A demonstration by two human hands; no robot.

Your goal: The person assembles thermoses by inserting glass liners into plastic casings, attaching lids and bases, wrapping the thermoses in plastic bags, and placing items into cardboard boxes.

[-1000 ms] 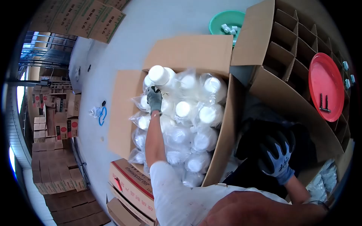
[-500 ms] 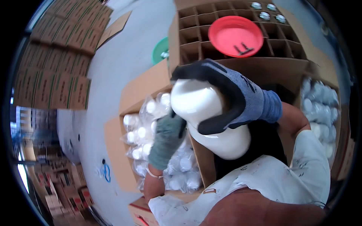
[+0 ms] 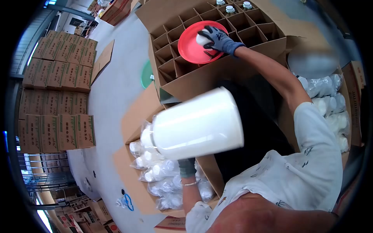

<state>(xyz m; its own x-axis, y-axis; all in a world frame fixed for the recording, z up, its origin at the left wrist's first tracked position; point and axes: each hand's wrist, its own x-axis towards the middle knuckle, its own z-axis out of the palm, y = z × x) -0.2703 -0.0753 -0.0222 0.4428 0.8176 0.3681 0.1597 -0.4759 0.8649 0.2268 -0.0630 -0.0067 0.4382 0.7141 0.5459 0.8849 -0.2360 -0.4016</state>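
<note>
A large glossy white bottle lies tilted across the middle of the view, its narrower end toward the left. My left hand, in a grey-green glove, holds it from underneath; the bottle hides most of the fingers. Farther forward, my right hand, in a blue and black glove, is over a red plastic basin. Its fingers are curled on a small white round piece, whose kind I cannot make out. Small dark metal pieces lie in the basin near that hand.
The basin rests on a divided carton with several capped bottles at its far side. Bagged white bottles fill an open carton below left, others one at right. A green basin and stacked cartons stand left.
My right hand has left the white bottle and reached forward into the red basin, onto the white round piece. The bottle has swung to lie sideways, held by my left hand alone.
</note>
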